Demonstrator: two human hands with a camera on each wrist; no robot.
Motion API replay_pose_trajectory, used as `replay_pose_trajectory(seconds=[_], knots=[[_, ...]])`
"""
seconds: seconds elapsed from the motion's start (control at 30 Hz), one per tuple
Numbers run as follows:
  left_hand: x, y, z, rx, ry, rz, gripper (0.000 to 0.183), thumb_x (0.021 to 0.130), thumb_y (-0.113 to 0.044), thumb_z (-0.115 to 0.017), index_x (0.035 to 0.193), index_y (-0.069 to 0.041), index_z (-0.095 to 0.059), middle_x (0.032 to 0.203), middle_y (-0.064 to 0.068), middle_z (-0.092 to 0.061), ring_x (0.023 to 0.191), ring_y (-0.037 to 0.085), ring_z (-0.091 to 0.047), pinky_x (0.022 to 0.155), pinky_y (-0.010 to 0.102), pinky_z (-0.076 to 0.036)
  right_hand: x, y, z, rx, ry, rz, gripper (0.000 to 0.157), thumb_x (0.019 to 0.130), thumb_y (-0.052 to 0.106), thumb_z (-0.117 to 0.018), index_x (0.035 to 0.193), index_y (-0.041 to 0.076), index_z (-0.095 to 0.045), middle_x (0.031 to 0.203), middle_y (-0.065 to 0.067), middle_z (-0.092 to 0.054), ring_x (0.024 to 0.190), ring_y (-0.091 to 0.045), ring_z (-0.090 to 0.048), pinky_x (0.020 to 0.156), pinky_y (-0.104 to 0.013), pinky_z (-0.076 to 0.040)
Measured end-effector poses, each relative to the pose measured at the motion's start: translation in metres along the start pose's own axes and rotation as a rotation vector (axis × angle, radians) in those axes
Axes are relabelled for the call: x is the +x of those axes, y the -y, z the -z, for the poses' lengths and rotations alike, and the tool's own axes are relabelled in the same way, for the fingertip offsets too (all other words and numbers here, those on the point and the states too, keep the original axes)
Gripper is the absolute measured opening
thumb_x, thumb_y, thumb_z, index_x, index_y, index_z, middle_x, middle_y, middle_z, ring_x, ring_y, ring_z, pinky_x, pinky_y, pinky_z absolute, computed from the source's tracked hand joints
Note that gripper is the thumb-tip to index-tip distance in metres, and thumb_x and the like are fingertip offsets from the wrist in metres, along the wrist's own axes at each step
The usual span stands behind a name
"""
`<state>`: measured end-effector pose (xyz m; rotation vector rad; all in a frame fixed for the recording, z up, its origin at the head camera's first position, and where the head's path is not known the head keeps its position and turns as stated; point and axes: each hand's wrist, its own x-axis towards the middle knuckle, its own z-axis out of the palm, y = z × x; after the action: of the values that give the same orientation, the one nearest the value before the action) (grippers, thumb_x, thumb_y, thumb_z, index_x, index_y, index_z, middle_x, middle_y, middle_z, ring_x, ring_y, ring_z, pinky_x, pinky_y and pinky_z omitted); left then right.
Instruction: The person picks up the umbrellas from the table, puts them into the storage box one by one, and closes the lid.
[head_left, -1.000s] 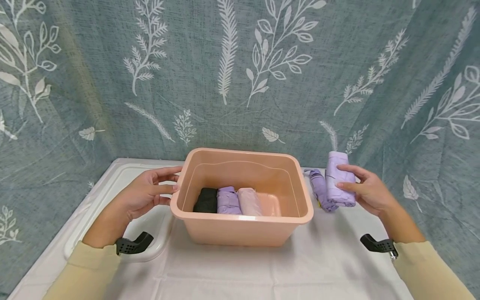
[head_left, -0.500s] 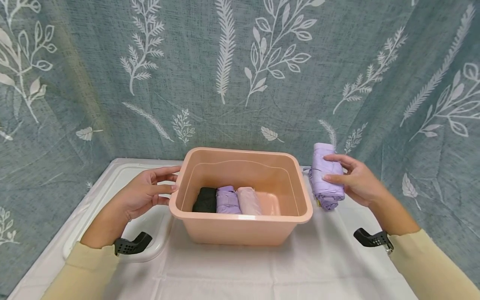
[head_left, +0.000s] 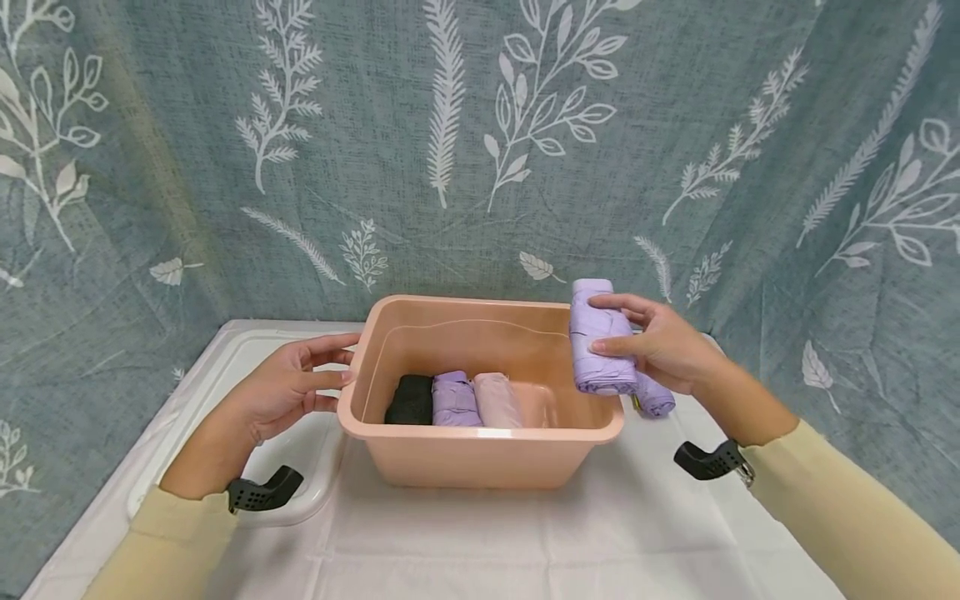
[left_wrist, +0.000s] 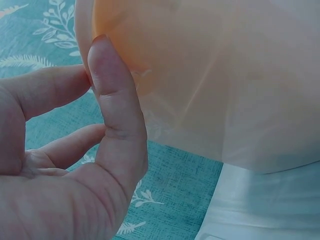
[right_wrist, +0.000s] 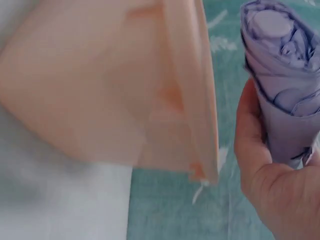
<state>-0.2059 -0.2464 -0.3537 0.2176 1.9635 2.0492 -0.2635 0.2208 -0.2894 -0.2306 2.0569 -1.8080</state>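
Observation:
A lavender folded umbrella is in my right hand, held above the right end of a peach plastic bin. In the right wrist view, the end of this umbrella shows a pale round knob amid gathered fabric. My left hand holds the bin's left rim; in the left wrist view its thumb lies against the outer side. Inside the bin, a black bundle, a purple one and a pale pink one stand side by side at the left and middle.
Another purple folded umbrella lies on the table right of the bin, partly behind my right hand. A white lid lies flat at the left, under my left forearm. A patterned teal curtain hangs behind the white-covered table.
My right hand has carried the lavender umbrella left, from beside the bin to over its right rim. My left hand has stayed at the left rim.

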Motion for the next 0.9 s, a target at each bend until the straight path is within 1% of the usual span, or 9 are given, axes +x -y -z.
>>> replay_pose_trajectory(seconds=[0.1,0.2,0.33,0.53,0.67,0.77,0.9], knots=[[0.001,0.0,0.0,0.004,0.0,0.001,0.069,0.098,-0.003,-0.066,0.159,-0.003,-0.034,0.117,0.0,-0.058,0.093,0.012,-0.071,0.075,0.033,-0.064,0.006,0.005,-0.011,-0.009,0.022,-0.023,0.071,0.088,-0.003,-0.076,0.151,0.015,-0.047,0.14,-0.012,-0.038,0.114,-0.026,-0.06,0.087,-0.036,-0.062],[0.001,0.0,0.0,0.009,0.001,0.004,0.07,0.099,-0.004,-0.066,0.16,-0.001,-0.031,0.118,0.0,-0.058,0.092,0.012,-0.071,0.075,0.033,-0.064,0.012,0.009,-0.021,-0.024,0.032,-0.049,0.072,0.087,-0.004,-0.077,0.151,0.014,-0.048,0.138,-0.012,-0.042,0.112,-0.025,-0.062,0.086,-0.035,-0.062],[0.001,0.001,0.0,0.031,0.004,0.003,0.072,0.099,-0.006,-0.066,0.161,0.0,-0.028,0.119,0.0,-0.057,0.095,0.012,-0.071,0.076,0.033,-0.064,0.019,0.013,-0.037,-0.051,0.047,-0.076,0.071,0.086,-0.005,-0.077,0.149,0.014,-0.049,0.131,-0.012,-0.048,0.106,-0.024,-0.066,0.083,-0.034,-0.063],[0.001,0.003,0.0,0.029,0.011,-0.009,0.073,0.1,-0.005,-0.065,0.161,0.002,-0.026,0.12,0.0,-0.058,0.097,0.011,-0.07,0.078,0.033,-0.064,0.032,0.016,-0.057,-0.074,0.085,-0.124,0.07,0.084,-0.007,-0.078,0.145,0.014,-0.05,0.121,-0.014,-0.055,0.099,-0.026,-0.069,0.081,-0.037,-0.064],[0.001,0.004,-0.001,0.016,0.021,-0.018,0.072,0.1,-0.004,-0.064,0.16,0.003,-0.026,0.119,0.0,-0.059,0.097,0.012,-0.071,0.078,0.033,-0.064,0.041,0.017,-0.065,-0.14,0.081,-0.155,0.068,0.082,-0.004,-0.082,0.142,0.014,-0.053,0.115,-0.014,-0.058,0.095,-0.024,-0.068,0.078,-0.034,-0.063],[0.001,0.003,0.0,0.017,0.022,-0.023,0.072,0.099,-0.003,-0.064,0.16,0.003,-0.027,0.118,0.0,-0.059,0.096,0.011,-0.07,0.078,0.033,-0.064,0.047,0.02,-0.07,-0.171,0.084,-0.176,0.067,0.082,-0.004,-0.083,0.14,0.014,-0.055,0.116,-0.014,-0.059,0.094,-0.024,-0.068,0.076,-0.034,-0.063],[0.001,0.003,0.0,0.022,0.014,-0.017,0.072,0.099,-0.003,-0.065,0.16,0.003,-0.027,0.118,-0.001,-0.06,0.096,0.011,-0.07,0.077,0.033,-0.064,0.054,0.021,-0.076,-0.184,0.103,-0.229,0.065,0.083,-0.004,-0.082,0.139,0.014,-0.056,0.122,-0.014,-0.06,0.096,-0.025,-0.068,0.077,-0.038,-0.064]])
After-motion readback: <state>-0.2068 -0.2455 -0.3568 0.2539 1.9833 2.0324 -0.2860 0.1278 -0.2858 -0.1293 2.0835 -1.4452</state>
